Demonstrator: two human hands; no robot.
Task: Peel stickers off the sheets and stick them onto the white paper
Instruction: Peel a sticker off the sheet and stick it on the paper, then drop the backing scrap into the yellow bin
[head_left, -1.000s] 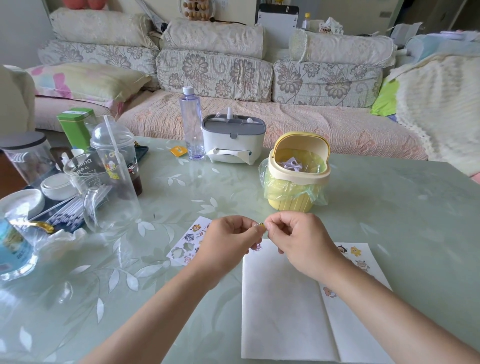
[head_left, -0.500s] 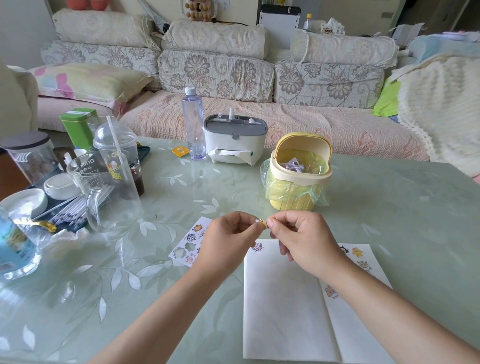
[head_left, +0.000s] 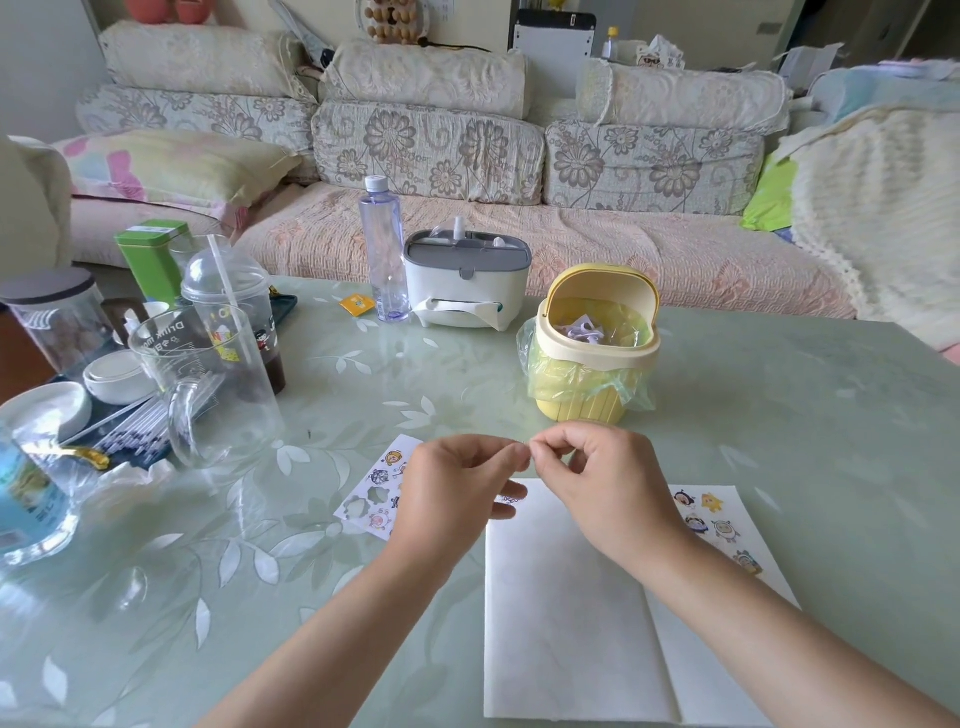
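Note:
My right hand (head_left: 597, 478) pinches a tiny sticker between thumb and forefinger, just above the top edge of the white paper (head_left: 561, 597); the sticker itself is almost hidden by the fingertips. My left hand (head_left: 457, 483) is right beside it. Its curled fingertips touch the right hand's pinch, its thumb is apart below them, and I see nothing in its grasp. One sticker (head_left: 511, 500) sits on the paper's top left corner. A sticker sheet (head_left: 376, 491) with empty cut-outs lies left of the paper. Another sticker sheet (head_left: 722, 525) lies under its right side.
A yellow mini bin (head_left: 595, 345) lined with a bag stands just beyond my hands. A glass jug (head_left: 208, 384), a domed cup, jars and straws crowd the table's left. A water bottle (head_left: 383, 249) and a white dispenser (head_left: 467, 280) stand at the back.
My left thumb has dropped away from the sticker, which is now held at my right fingertips. Both hands stay together above the paper's top edge.

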